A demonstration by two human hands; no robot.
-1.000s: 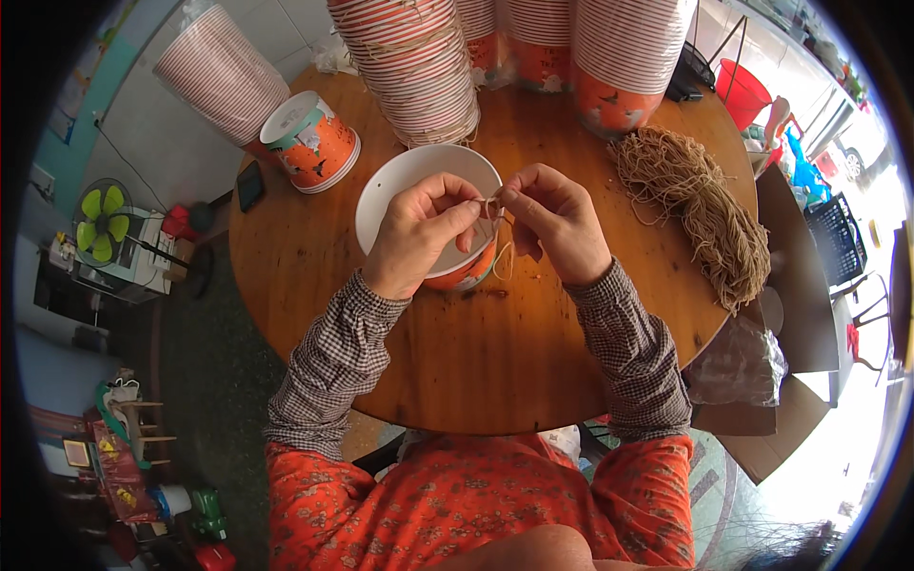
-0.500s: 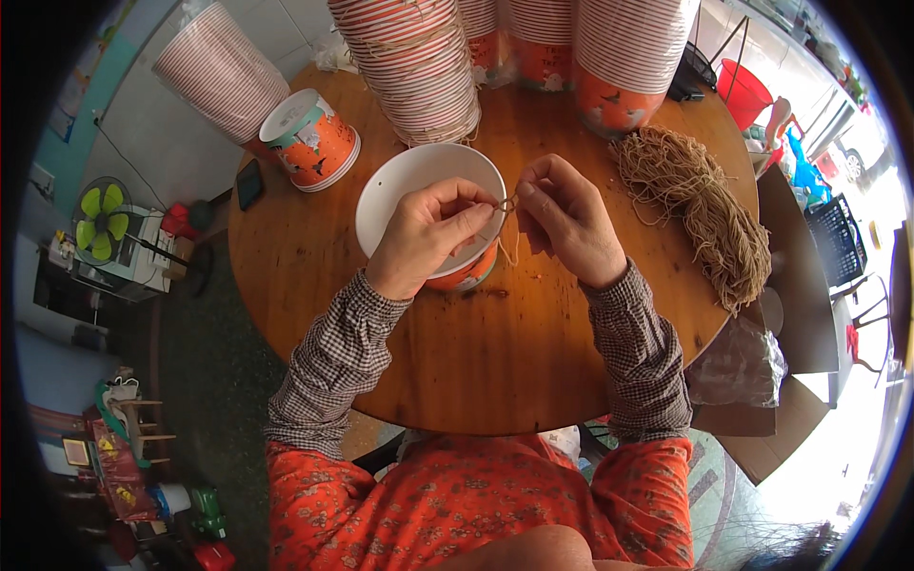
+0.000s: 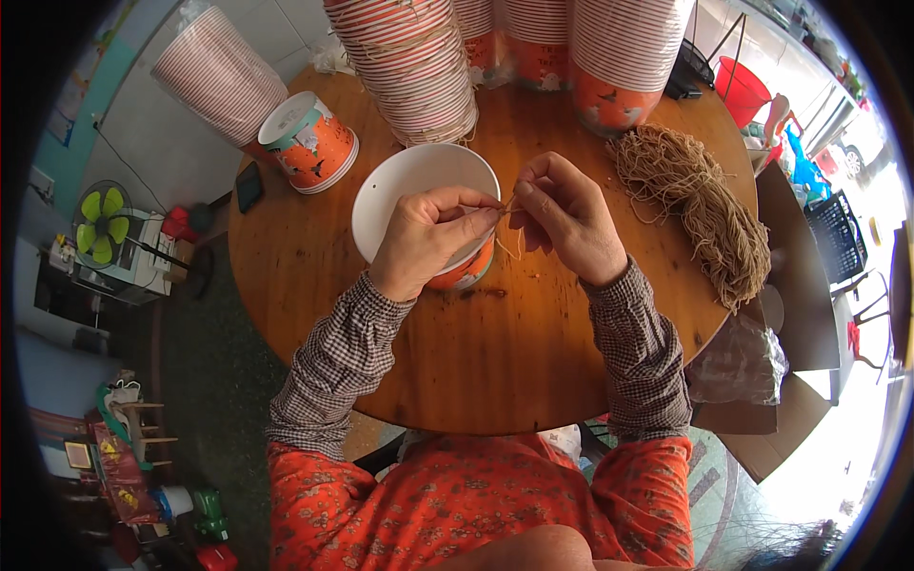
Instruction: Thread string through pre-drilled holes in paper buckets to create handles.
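In front of me on the round wooden table stands an orange paper bucket (image 3: 381,200) with a white inside and a small hole near its rim. My left hand (image 3: 433,233) is over the bucket's right side, thumb and forefinger pinched on a thin tan string (image 3: 511,249). Just right of the rim, my right hand (image 3: 564,217) pinches the same string, its fingertips close to the left ones. A loose end of the string hangs down beside the bucket. Whatever knot or loop lies between the fingertips is too small to make out.
A bundle of tan strings (image 3: 695,205) lies on the right of the table (image 3: 476,371). Tall bucket stacks (image 3: 405,71) line the far side. Another orange bucket (image 3: 322,152) and a black phone (image 3: 249,187) are at the left. An open cardboard box (image 3: 804,285) stands right of the table.
The small string loop between my fingertips has drawn in and now looks tighter. My hands have come slightly closer together. The bucket has shifted a little to the left.
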